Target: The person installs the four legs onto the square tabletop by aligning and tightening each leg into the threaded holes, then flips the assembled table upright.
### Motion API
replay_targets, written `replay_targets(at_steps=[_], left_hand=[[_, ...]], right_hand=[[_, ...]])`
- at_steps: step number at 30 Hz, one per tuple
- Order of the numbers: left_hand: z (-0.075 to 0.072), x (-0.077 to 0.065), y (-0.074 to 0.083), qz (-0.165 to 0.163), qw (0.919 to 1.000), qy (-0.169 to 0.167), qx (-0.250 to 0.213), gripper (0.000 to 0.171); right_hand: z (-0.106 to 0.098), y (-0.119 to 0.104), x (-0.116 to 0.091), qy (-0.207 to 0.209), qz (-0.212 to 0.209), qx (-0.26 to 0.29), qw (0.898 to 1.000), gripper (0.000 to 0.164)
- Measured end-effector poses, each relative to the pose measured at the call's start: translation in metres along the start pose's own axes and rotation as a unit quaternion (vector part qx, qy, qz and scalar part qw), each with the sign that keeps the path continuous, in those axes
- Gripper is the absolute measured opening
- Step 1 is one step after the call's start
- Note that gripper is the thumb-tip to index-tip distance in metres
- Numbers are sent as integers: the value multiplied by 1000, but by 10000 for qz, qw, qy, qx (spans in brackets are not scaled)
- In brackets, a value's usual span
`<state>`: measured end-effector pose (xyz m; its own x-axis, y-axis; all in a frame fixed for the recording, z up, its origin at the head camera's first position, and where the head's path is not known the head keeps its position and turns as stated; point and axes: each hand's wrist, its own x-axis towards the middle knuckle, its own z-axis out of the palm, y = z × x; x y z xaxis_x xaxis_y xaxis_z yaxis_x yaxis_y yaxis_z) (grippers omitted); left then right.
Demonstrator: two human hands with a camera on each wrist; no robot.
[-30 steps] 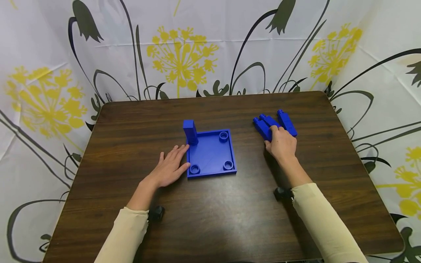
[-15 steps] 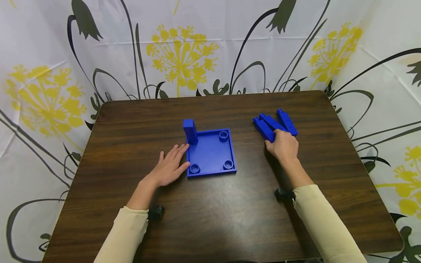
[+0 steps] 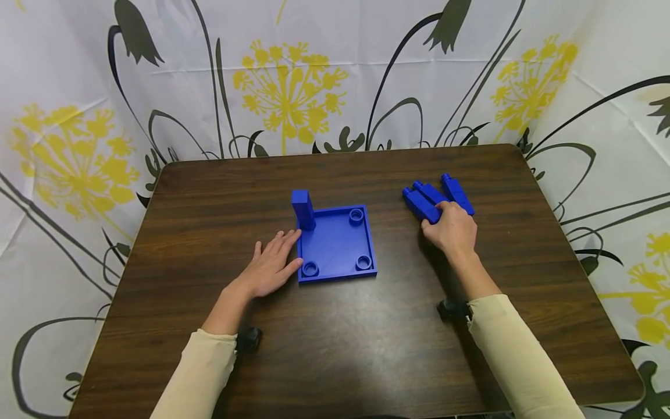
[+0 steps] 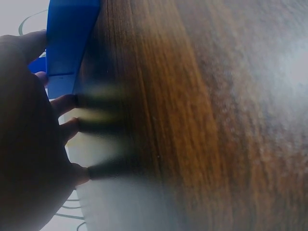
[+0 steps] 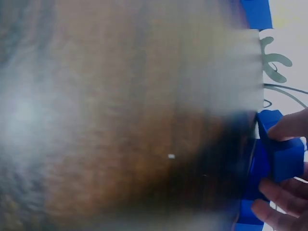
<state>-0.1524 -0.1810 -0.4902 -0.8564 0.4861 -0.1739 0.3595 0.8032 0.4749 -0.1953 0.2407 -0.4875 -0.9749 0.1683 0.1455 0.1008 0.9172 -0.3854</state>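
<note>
A square blue tray [image 3: 337, 244] with a raised rim and round sockets in its corners lies on the table; a square blue leg [image 3: 302, 210] stands upright at its far left corner. My left hand [image 3: 268, 267] has its fingers spread, with the index fingertip and thumb touching the tray's left side. To the right, my right hand [image 3: 451, 230] pinches the near end of the leftmost loose blue leg [image 3: 419, 203]; thumb and fingers close on this block [image 5: 285, 156] in the right wrist view. Two more legs, a middle one [image 3: 429, 192] and a right one [image 3: 458, 195], lie beside it.
Beneath everything is a dark wood-grain table [image 3: 335, 343] with rounded corners. A white curtain [image 3: 335, 75] printed with yellow and grey-green flowers hangs behind and at the sides. Each wrist wears a small black camera, such as the right camera [image 3: 451, 310].
My right hand has shifted slightly right and toward me, and the loose legs' near ends show small shifts. The left hand and tray look unmoved.
</note>
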Motion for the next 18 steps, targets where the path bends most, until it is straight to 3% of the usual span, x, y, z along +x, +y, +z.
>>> replay_targets(at_steps=[5,10,14,18], left_hand=[[-1,0,0,-10,10000,-40,16,68],[-1,1,1,-9,10000,-50,25,68],[-1,1,1,-8,10000,-50,31,68],[0,1,1,-13,10000,-54,34,68]], right_hand=[[-3,1,6,586,-77,838,9947,47],[-5,1,14,1151,-184,1929,9743,43],[-7,-3,20,1151,-86,2896,9502,40],[-7,-7,22,921,-6,4069,9088,35]])
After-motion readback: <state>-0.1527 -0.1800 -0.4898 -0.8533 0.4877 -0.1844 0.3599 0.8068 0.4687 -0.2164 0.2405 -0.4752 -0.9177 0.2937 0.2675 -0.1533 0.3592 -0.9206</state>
